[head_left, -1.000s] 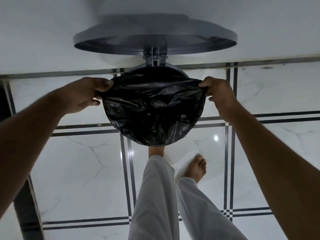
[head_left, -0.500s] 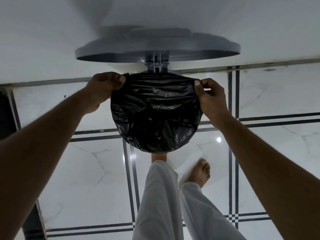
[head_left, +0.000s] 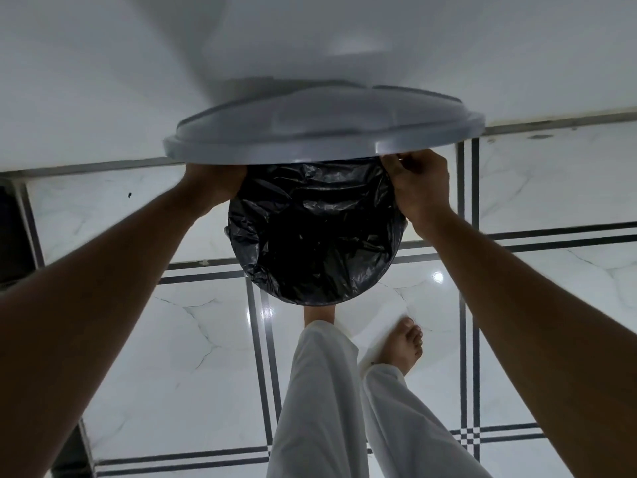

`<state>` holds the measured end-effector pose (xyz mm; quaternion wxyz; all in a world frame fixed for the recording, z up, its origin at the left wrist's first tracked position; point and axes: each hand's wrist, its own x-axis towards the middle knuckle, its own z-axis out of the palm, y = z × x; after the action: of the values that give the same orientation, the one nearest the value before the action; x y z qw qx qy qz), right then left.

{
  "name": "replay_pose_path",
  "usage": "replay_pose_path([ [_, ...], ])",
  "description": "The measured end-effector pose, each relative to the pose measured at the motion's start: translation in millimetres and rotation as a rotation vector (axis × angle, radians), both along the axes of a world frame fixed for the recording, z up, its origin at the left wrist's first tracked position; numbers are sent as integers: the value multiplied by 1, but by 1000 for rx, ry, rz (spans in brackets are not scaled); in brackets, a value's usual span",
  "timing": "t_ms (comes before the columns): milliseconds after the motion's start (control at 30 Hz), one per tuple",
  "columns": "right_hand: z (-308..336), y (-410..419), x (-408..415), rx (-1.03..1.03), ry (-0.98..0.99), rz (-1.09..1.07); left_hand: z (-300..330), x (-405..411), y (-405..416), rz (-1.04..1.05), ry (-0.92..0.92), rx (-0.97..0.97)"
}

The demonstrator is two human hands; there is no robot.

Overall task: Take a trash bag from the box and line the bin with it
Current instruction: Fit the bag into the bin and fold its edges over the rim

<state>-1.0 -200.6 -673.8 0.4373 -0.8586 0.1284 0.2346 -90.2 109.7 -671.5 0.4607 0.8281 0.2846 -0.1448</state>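
A black trash bag (head_left: 315, 236) lies spread across the round mouth of the bin, covering its rim all the way round the near side. The bin's grey lid (head_left: 324, 129) hangs tilted over the far edge and hides the back of the opening. My left hand (head_left: 213, 182) grips the bag's edge at the far left, its fingers tucked under the lid. My right hand (head_left: 418, 184) pinches the bag's edge at the far right, just below the lid's rim. The bin's body is hidden under the bag.
A white wall (head_left: 103, 81) rises right behind the bin. Glossy white floor tiles (head_left: 155, 357) with dark stripes surround it. My bare feet (head_left: 405, 343) and white trouser legs (head_left: 320, 408) stand directly before the bin. A dark object (head_left: 13, 236) stands at the far left.
Both hands slid along the bag's edge toward the back of the bin, under the lid. The lid has come down lower over the opening, now showing its top side.
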Motion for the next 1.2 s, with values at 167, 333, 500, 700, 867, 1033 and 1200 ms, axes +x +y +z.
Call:
replay_pose_path([
  [167, -4, 0, 3, 9, 31, 23, -4, 6, 1, -105, 108, 217],
  [333, -4, 0, 9, 96, 170, -43, 1, 8, 1, -252, 77, 222],
  [500, 1, 10, 12, 257, 422, -201, 7, 16, -1, -227, 127, 75],
  [700, -4, 19, 20, 299, 661, -260, 17, 14, 8, 164, 284, -289],
  [867, -8, 9, 31, 335, 818, -195, 5, 10, 15, 97, 373, -419],
  [1033, -16, -4, 20, 360, 779, -143, -10, 6, 17, 85, 423, -426],
  [1200, 5, -24, 9, 398, 752, -140, -7, -8, 16, 321, 436, -498],
])
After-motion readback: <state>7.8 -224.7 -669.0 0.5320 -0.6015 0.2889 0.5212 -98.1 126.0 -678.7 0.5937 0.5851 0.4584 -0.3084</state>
